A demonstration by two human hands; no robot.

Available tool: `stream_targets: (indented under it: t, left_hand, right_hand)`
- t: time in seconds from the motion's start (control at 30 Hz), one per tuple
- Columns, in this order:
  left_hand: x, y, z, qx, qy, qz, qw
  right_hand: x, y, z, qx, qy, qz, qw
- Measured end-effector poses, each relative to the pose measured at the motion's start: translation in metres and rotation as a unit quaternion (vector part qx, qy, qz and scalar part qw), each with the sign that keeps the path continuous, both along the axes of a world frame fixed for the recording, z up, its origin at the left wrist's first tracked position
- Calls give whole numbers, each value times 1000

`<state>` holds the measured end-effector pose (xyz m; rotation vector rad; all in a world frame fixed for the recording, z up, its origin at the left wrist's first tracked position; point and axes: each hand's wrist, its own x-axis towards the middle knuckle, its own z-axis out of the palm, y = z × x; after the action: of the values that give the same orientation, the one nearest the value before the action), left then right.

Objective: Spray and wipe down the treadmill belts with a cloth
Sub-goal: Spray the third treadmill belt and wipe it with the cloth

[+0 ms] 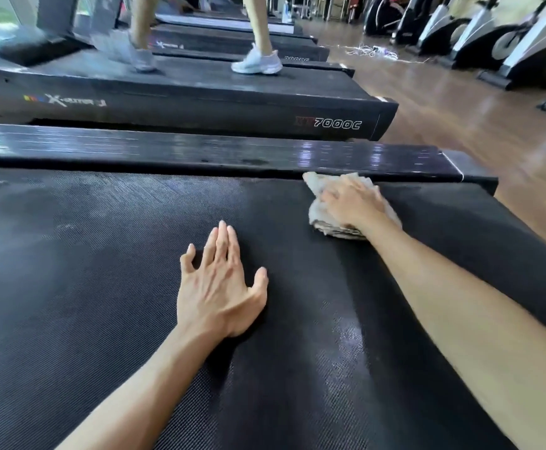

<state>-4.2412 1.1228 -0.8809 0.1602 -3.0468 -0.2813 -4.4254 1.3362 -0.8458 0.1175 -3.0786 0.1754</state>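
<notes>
A black textured treadmill belt point(103, 271) fills the lower part of the head view. My left hand point(221, 280) lies flat on the belt near its middle, fingers straight and spread. My right hand point(354, 206) presses down on a crumpled whitish cloth point(317, 186) at the belt's far edge, right against the glossy black side rail point(200, 151). The fingers lie over the cloth. A damp shiny streak point(351, 339) shows on the belt below my right forearm. No spray bottle is in view.
A second treadmill point(200, 102) marked 7000C stands just beyond the rail, with a person's legs and white shoes point(258, 63) moving on it. More treadmills line up behind. Brown wooden floor point(460, 118) lies to the right, with exercise bikes point(508, 37) along the far right.
</notes>
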Motion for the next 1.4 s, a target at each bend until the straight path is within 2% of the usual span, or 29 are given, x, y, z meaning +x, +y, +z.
stream_targets:
  t: [0.1,0.17,0.23,0.3,0.43,0.53,0.6,0.7,0.8,0.87,0.93,1.03,1.1,1.2,1.3,1.4]
  left_hand:
    - [0,1,0,0,1,1,1000]
    - [-1,2,0,-3,-3,1,1000]
    - [-1,2,-1,-8,-3,2,1000]
    - [-1,0,-1,-11,-4,4,1000]
    - [-2,0,1,-16,-11,2,1000]
    - [-2,0,4,-26,-11,0,1000]
    - [-2,1,6,-25,-17,0,1000]
    - [0,1,5,-28,-14,1,1000]
    - [-1,1,3,-20,-8,1,1000]
    - [-1,1,1,-23,-5,3,1000]
    - [-2,2,0,-27,-5,1,1000]
    - [-4,2,0,-26,-6,2,1000]
    - [-3,2,2,-24,-7,0,1000]
    - [-1,2,6,-27,-14,-4,1000]
    - [1,1,8,-17,-12,-3,1000]
    - [-1,1,6,-16,-11,0,1000]
  right_hand:
    - [-13,36,-12,-28,10,-163,986]
    - [-15,16,-17,-70,6,-207,976]
    - [-7,-25,-7,-43,17,-162,986]
    - [-2,-73,0,27,16,-43,999]
    - [-1,-120,-10,-23,-84,71,994]
    - [-3,-84,-7,-39,-72,106,991]
    - [6,-47,1,-41,-52,89,994]
    - [-7,34,1,-1,-32,14,999]
    - [-29,107,-8,16,3,-128,992]
    - [-30,103,-8,-8,13,-184,983]
    - [-19,73,-2,14,39,-181,983]
    - [-1,14,-2,62,76,-66,993]
    - [0,-22,-12,35,28,-7,999]
    - [-3,-29,-21,8,-45,13,999]
    - [-7,34,-13,23,-38,-44,998]
    - [-9,110,0,0,-14,-186,983]
